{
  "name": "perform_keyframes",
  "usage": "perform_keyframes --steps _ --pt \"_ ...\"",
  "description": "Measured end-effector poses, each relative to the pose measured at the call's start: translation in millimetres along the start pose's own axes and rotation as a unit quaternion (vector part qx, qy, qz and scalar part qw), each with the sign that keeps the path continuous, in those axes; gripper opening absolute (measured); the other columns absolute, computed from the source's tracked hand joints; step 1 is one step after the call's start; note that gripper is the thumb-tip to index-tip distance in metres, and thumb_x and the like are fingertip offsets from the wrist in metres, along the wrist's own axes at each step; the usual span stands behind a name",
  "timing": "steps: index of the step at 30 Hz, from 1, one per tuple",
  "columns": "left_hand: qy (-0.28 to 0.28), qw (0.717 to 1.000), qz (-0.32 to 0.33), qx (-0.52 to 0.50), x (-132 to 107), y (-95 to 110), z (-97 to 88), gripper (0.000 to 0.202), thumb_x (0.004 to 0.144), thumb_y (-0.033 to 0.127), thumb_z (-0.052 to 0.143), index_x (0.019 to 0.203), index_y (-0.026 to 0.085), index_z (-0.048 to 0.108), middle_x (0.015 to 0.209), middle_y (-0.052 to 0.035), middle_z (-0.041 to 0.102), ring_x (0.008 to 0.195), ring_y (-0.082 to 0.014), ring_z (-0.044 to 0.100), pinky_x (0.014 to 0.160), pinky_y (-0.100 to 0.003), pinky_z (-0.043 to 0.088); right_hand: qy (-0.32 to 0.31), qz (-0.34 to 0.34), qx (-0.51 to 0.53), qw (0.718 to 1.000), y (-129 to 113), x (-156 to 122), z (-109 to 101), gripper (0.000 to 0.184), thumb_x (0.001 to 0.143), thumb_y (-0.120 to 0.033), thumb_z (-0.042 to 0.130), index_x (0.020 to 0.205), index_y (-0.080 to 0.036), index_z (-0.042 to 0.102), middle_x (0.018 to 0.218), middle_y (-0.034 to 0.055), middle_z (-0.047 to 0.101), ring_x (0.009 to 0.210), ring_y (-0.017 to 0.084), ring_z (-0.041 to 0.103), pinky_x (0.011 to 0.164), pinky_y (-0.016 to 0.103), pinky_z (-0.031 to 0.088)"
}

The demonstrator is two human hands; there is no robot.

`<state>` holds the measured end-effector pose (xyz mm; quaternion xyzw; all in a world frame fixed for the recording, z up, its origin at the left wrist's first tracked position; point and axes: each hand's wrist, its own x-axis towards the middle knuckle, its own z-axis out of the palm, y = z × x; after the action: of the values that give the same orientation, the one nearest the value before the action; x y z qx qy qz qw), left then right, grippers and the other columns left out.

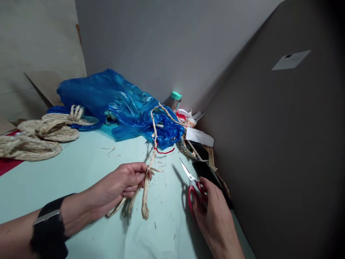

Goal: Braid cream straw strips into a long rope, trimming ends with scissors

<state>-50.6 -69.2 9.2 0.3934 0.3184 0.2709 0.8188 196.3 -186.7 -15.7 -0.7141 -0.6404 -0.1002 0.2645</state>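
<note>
Pinched in my left hand (132, 181) is a braid of pale plant fibre (154, 133), gripped near its lower end. Below my fingers hang several looped loose strands (145, 201), and a short end sticks out to the right. A red thread (165, 152) is tied around the braid above the hand. The braid runs up over a blue plastic bag. My right hand (214, 212) holds red-handled scissors (194, 190) by the handles, blades together and pointing up and away, apart from the braid.
The crumpled blue bag (107, 97) lies across the back of the pale green table (88, 162). Woven fibre slippers (37, 147) sit at the left. A bottle with a teal lid (176, 95), papers (199, 136) and a dark flat object (206, 172) stand or lie by the right partition (277, 144).
</note>
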Motion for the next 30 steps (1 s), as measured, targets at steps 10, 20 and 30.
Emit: perform_keyframes --steps 10,20,30 --pt "-0.020 0.996 -0.009 -0.084 4 1 -4.5 0.024 0.071 0.005 0.066 0.092 0.016 0.069 0.072 0.0009 0.056 0.048 -0.0033 0.032 0.043 -0.014 0.028 -0.156 -0.040 0.234 0.959 -36 5 -12 0.051 0.087 -0.027 0.063 0.134 -0.025 0.044 0.124 0.0090 0.059 0.108 0.020 0.064 0.089 0.025 0.055" --pt "0.007 0.993 -0.015 -0.116 4 6 -2.5 0.025 0.069 0.002 0.066 0.089 0.017 0.070 0.070 0.0010 0.058 0.049 -0.0040 0.039 0.044 -0.015 0.031 -0.224 -0.106 0.221 0.943 -45 15 -5 0.062 0.084 -0.023 0.067 0.135 -0.026 0.033 0.116 0.0075 0.054 0.098 0.017 0.060 0.086 0.024 0.052" --pt "-0.006 0.994 -0.020 -0.105 3 3 -4.7 0.025 0.069 0.001 0.064 0.089 0.017 0.070 0.071 0.0011 0.056 0.050 -0.0039 0.037 0.045 -0.013 0.031 -0.250 -0.063 0.249 0.934 -63 25 -13 0.039 0.084 -0.022 0.061 0.120 -0.023 0.045 0.103 0.0054 0.054 0.080 0.016 0.060 0.070 0.026 0.053"
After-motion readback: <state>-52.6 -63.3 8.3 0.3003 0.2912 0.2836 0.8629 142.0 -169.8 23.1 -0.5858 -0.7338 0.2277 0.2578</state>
